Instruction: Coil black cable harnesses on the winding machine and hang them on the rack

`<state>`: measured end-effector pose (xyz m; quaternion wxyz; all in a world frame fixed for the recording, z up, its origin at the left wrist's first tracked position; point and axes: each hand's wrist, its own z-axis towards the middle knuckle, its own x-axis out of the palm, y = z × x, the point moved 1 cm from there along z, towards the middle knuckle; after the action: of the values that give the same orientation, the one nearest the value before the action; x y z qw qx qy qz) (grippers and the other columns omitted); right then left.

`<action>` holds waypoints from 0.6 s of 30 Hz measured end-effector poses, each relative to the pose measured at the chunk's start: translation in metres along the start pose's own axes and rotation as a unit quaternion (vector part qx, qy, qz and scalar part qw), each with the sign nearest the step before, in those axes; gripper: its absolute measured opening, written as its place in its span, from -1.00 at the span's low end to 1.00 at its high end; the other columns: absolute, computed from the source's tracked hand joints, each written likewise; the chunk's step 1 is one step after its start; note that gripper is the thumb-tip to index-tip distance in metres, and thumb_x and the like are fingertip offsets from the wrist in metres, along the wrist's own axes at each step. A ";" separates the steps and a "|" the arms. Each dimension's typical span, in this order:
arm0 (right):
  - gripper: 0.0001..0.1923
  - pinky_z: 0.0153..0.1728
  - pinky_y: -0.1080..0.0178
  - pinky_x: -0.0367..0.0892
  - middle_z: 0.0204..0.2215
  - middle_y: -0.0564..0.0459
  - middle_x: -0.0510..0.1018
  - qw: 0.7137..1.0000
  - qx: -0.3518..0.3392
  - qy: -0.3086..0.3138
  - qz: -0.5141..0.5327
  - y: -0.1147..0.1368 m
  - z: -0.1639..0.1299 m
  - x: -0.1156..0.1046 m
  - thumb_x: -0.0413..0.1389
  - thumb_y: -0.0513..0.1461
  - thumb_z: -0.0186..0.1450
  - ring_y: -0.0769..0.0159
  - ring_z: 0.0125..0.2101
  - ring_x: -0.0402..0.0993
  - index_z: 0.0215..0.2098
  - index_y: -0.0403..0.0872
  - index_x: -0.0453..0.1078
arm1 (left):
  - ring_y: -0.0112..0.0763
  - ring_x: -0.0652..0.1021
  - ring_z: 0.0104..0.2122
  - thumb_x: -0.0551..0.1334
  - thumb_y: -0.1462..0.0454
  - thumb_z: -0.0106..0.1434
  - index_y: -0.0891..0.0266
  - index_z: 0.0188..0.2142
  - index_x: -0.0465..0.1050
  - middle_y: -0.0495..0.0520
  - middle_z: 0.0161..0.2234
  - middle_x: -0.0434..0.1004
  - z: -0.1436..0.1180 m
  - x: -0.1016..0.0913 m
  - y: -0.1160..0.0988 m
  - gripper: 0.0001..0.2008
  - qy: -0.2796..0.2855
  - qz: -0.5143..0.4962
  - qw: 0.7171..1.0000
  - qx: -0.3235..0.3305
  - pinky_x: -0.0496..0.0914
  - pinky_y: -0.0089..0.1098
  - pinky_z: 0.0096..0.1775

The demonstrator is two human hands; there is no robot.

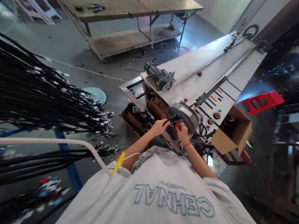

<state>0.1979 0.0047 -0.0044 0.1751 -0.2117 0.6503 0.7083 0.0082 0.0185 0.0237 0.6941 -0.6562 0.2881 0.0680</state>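
1. Nearest, a white printed T-shirt (pixel 158 193) fills the lower view; a yellow tag (pixel 118 163) lies at its left shoulder.
2. The left hand (pixel 159 127) pinches a thin black cable (pixel 173 119) between its fingers; the right hand (pixel 182 132), with a red thread at the wrist, is clenched on something small and red just beside the cable.
3. Both hands meet at the grey round metal drum (pixel 187 115), where the cable ends.
4. Right of it stands an open brown cardboard box (pixel 235 133).
5. Left, bundles of black wire harnesses (pixel 46 99) hang.
6. Beyond, the long white machine table (pixel 210 68); farthest, a worn metal table (pixel 130 12).
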 end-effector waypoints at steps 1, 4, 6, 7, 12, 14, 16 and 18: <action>-0.95 -0.27 0.17 0.42 -0.30 -0.03 0.53 1.000 0.018 0.008 0.019 0.001 -0.003 0.000 0.03 -0.22 0.26 0.24 -0.35 0.49 -0.34 -0.02 0.29 | -0.39 0.48 -0.41 0.05 0.19 0.40 0.28 -0.33 0.46 0.05 -0.43 0.53 0.000 0.000 0.001 -0.70 0.002 0.000 1.000 -0.002 0.28 -0.45 -0.33; -0.90 -0.35 0.21 0.40 -0.43 0.09 0.47 0.999 0.028 0.019 0.022 0.010 -0.005 -0.001 0.07 -0.18 0.23 0.27 -0.46 0.47 -0.32 -0.01 0.22 | -0.37 0.51 -0.38 0.04 0.19 0.41 0.27 -0.29 0.47 0.07 -0.40 0.55 -0.003 0.003 0.004 -0.71 0.015 0.017 1.000 -0.007 0.31 -0.45 -0.31; -0.89 -0.31 0.19 0.39 -0.44 0.09 0.46 1.000 -0.002 0.013 -0.001 0.020 -0.001 -0.002 0.07 -0.17 0.25 0.25 -0.43 0.48 -0.30 -0.01 0.22 | -0.34 0.54 -0.37 0.06 0.18 0.41 0.26 -0.26 0.47 0.09 -0.39 0.56 -0.005 0.006 0.007 -0.73 0.028 0.046 0.998 -0.016 0.32 -0.44 -0.30; -0.90 -0.28 0.18 0.40 -0.41 0.07 0.48 1.000 -0.020 0.012 -0.007 0.025 0.002 -0.001 0.04 -0.17 0.27 0.24 -0.40 0.49 -0.27 -0.01 0.23 | -0.32 0.55 -0.36 0.07 0.18 0.40 0.25 -0.24 0.48 0.10 -0.39 0.57 -0.006 0.008 0.010 -0.74 0.036 0.062 0.997 -0.021 0.33 -0.43 -0.29; -0.71 -0.09 0.11 0.39 -0.08 -0.16 0.50 0.990 -0.125 0.040 -0.054 0.034 0.016 -0.002 -0.03 -0.21 0.31 0.19 -0.16 0.49 0.00 -0.08 0.25 | -0.25 0.59 -0.28 0.07 0.19 0.41 0.27 -0.18 0.48 0.18 -0.29 0.61 -0.009 0.019 0.017 -0.75 0.056 0.081 0.995 -0.016 0.35 -0.39 -0.24; -0.74 -0.02 0.07 0.35 -0.06 -0.20 0.49 0.979 -0.171 0.043 -0.103 0.032 0.017 -0.004 -0.04 -0.23 0.32 0.14 -0.09 0.46 -0.04 -0.10 0.29 | -0.26 0.59 -0.29 0.05 0.20 0.42 0.28 -0.21 0.48 0.18 -0.29 0.61 -0.010 0.022 0.016 -0.73 0.054 0.071 0.996 -0.015 0.35 -0.40 -0.24; -0.80 0.07 0.03 0.28 -0.12 -0.18 0.51 0.964 -0.211 0.059 -0.153 0.029 0.017 -0.006 -0.05 -0.23 0.35 0.13 -0.08 0.45 -0.11 -0.09 0.33 | -0.26 0.59 -0.29 0.04 0.22 0.42 0.28 -0.23 0.47 0.18 -0.30 0.61 -0.012 0.025 0.014 -0.74 0.050 0.075 0.996 -0.016 0.35 -0.40 -0.25; -0.80 0.13 0.01 0.22 -0.18 -0.13 0.52 0.945 -0.240 0.100 -0.199 0.029 0.019 -0.003 -0.04 -0.22 0.37 0.14 -0.11 0.45 -0.11 -0.08 0.36 | -0.25 0.59 -0.28 0.08 0.23 0.39 0.28 -0.23 0.47 0.19 -0.29 0.61 -0.017 0.027 0.011 -0.77 0.044 0.112 0.993 -0.016 0.37 -0.38 -0.23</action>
<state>0.1839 0.0207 0.0235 0.1909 -0.4423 0.4199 0.7692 0.0201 -0.0036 0.0011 0.6578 -0.6335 0.3892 0.1208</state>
